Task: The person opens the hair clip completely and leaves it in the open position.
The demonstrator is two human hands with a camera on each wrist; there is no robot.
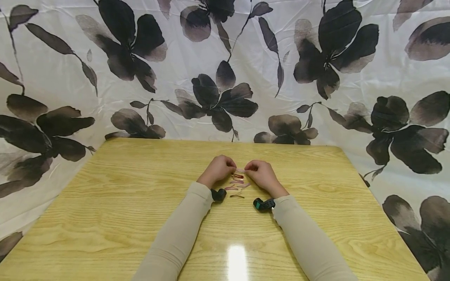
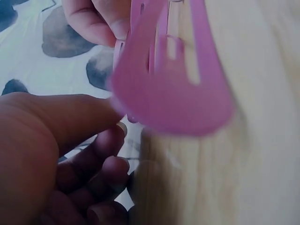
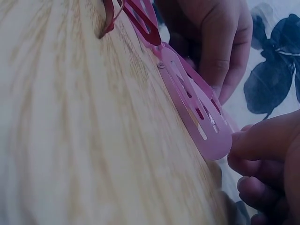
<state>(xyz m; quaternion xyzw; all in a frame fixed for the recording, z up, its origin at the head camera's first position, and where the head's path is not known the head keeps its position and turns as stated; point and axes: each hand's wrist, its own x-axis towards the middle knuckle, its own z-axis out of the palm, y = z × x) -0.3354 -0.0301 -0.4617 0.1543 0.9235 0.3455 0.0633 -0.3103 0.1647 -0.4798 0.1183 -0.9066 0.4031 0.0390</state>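
Note:
Between my two hands, a pale pink snap hair clip point(image 1: 240, 170) spans from fingertip to fingertip. My left hand point(image 1: 220, 168) pinches its left end with thumb and forefinger; my right hand point(image 1: 261, 175) pinches the right end. Just below lies a red hair clip point(image 1: 238, 176), then several pink hair clips point(image 1: 236, 182) and a dark brown one point(image 1: 237, 196) nearest me. In the left wrist view, a large pink clip point(image 2: 187, 108) fills the foreground and partly covers the fingertips. The right wrist view has pink clips point(image 3: 218, 147) overlapping right beside the right thumb.
The clips lie in a loose column on a yellow wood-grain table point(image 1: 147, 168). Behind its far edge hangs a white cloth point(image 1: 263, 78) with dark flowers. Black straps with small devices point(image 1: 263, 204) sit on both wrists. Light reflects off the table's near part.

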